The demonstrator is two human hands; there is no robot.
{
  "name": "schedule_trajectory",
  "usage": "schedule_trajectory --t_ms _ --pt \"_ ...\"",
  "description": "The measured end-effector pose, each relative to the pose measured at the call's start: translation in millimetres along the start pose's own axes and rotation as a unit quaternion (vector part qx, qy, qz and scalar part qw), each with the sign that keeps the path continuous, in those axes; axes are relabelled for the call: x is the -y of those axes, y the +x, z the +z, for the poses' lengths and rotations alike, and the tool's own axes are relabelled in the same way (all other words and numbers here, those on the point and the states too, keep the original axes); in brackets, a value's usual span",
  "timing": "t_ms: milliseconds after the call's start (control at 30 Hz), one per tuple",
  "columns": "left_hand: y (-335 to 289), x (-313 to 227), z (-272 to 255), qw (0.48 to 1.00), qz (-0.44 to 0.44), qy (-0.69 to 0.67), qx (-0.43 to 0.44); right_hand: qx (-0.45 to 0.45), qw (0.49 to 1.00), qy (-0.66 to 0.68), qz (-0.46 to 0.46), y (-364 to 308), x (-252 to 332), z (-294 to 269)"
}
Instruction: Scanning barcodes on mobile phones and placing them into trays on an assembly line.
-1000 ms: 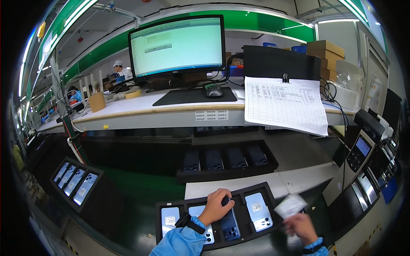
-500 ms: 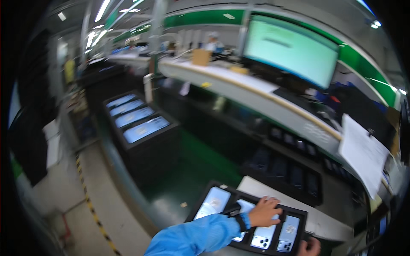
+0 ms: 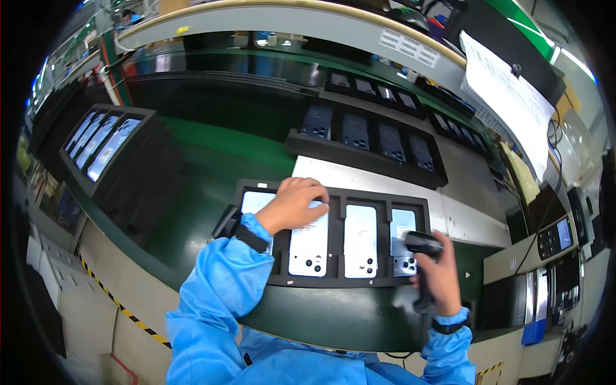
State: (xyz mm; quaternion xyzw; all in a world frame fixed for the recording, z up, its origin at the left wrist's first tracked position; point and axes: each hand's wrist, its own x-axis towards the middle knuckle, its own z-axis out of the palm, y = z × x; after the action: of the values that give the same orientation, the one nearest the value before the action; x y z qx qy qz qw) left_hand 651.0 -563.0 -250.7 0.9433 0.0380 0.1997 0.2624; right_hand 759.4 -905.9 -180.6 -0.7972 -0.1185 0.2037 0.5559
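A black foam tray point(image 3: 337, 281) on the bench holds a row of pale blue phones with their camera ends toward me. My left hand point(image 3: 295, 202) reaches over the upper end of the second phone point(image 3: 309, 247), fingers bent and somewhat apart, with nothing visibly held. Whether its fingertips touch that phone is unclear. My left forearm partly hides the leftmost phone point(image 3: 256, 200). My right hand point(image 3: 441, 273) is closed around the handle of a black handheld barcode scanner point(image 3: 423, 244). The scanner's head covers part of the rightmost phone point(image 3: 403, 224); the third phone point(image 3: 360, 237) lies uncovered.
Behind the tray, a white board point(image 3: 321, 169) lies beside another black tray point(image 3: 366, 160) of dark phones. Stacked foam trays point(image 3: 147, 167) with light blue phones stand at left. Papers point(image 3: 507, 96) hang from the shelf at right, near cables. A device with a small screen point(image 3: 563, 234) is at far right.
My view has swung down and right onto the tray. My left hand is now above the second phone instead of farther right along the row. My right hand has come fully into view, holding the scanner.
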Motion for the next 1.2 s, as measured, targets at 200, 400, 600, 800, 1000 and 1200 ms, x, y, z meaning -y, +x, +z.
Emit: schedule_trajectory --t_ms 200,400,600,800,1000,1200 --pt "-8.5 -11.5 17.5 0.996 0.028 0.041 -0.075 0.124 0.975 -0.071 -0.169 -21.5 4.8 114.2" --pt "-13.6 -12.4 17.3 0.996 0.033 0.043 -0.065 0.144 0.980 -0.050 -0.125 -44.6 12.8 133.9" --pt "-10.4 -18.4 7.3 0.997 0.018 0.059 -0.044 0.135 0.981 -0.057 -0.128 -47.4 9.7 123.0" --pt "4.5 -20.4 16.5 0.998 0.005 0.053 -0.039 0.151 0.983 -0.040 -0.101 -23.4 10.7 130.4" --pt "-16.5 -8.6 14.9 0.991 0.025 0.094 -0.095 0.113 0.983 -0.059 -0.129 -25.4 -6.9 80.2" --pt "-10.4 -18.8 23.8 0.994 0.000 -0.039 -0.098 -0.082 0.959 -0.080 -0.258 -14.8 -73.8 -61.4"
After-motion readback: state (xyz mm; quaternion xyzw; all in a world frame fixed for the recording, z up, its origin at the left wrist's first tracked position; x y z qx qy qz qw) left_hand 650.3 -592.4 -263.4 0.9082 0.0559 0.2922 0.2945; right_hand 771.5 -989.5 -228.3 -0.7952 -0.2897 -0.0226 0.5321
